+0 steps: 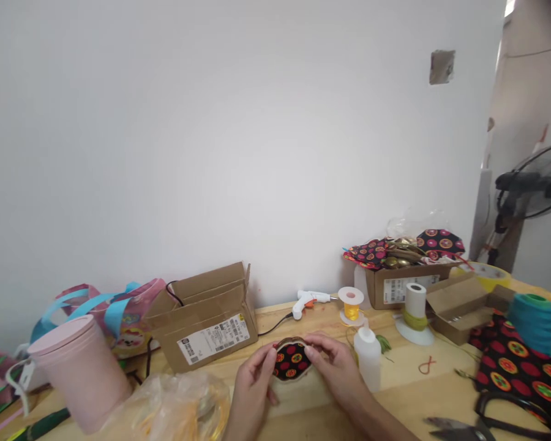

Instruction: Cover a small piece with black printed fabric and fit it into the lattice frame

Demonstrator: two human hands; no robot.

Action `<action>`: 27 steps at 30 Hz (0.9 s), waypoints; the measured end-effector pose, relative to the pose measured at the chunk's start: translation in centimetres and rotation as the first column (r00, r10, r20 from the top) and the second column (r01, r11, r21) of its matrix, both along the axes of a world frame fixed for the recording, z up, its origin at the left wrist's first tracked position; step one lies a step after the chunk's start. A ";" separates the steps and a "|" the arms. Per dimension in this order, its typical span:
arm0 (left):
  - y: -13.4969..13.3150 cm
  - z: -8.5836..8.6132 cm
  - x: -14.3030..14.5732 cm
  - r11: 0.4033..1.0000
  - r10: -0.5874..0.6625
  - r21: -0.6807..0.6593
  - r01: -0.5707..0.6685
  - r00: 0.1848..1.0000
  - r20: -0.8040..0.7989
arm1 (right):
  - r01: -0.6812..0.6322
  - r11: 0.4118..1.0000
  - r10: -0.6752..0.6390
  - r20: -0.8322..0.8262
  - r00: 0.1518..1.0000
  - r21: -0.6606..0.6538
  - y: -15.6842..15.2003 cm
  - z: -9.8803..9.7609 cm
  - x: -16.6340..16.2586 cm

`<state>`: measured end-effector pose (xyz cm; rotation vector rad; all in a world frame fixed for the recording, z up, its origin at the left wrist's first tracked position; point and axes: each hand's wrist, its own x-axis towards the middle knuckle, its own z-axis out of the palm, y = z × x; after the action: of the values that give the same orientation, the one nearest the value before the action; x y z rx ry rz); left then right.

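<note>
Between my hands is a small scalloped fabric piece (pixel 291 362), black with red and orange round motifs and a brown-gold edge. My left hand (pixel 253 384) pinches its left end between thumb and fingers. At the opposite end, my right hand (pixel 337 369) grips it the same way. The piece is held above the wooden table (pixel 303 416), its patterned face tilted toward me. Just beyond my right hand stands a white squeeze bottle (pixel 368 352). Whatever lies behind the fabric piece is hidden.
Behind are a white glue gun (pixel 310 301), a yellow thread spool (pixel 351 305) and a cardboard box (pixel 211 318). A pink canister (pixel 80 373) and a plastic bag (pixel 174 407) stand left. Scissors (pixel 468 429), patterned cloth (pixel 509 373) and a teal thread cone (pixel 532 321) are right.
</note>
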<state>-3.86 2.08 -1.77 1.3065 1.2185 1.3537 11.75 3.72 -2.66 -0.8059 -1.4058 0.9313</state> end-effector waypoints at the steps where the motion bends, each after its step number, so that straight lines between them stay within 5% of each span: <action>1: 0.0 0.0 0.0 1.000 0.015 0.020 -0.014 0.999 -0.038 | -0.006 1.000 0.006 -0.003 1.000 0.001 0.1 0.0 0.1; 10: -0.7 1.3 -0.2 0.949 0.046 0.309 0.059 0.946 -0.320 | -0.099 0.993 0.098 0.021 0.995 0.059 -0.1 0.6 0.6; 17: -1.1 1.5 0.1 0.939 0.065 0.335 0.079 0.915 -0.399 | -0.167 0.984 0.167 0.005 0.986 0.058 -0.3 0.7 0.6; 27: -1.4 1.7 0.2 0.929 0.089 0.363 0.075 0.905 -0.415 | -0.104 0.993 0.102 0.040 0.994 0.063 -0.4 0.7 0.5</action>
<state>-3.62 0.72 -0.05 1.9505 1.2875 1.3923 12.22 3.32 -1.98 -0.7103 -1.5136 0.9489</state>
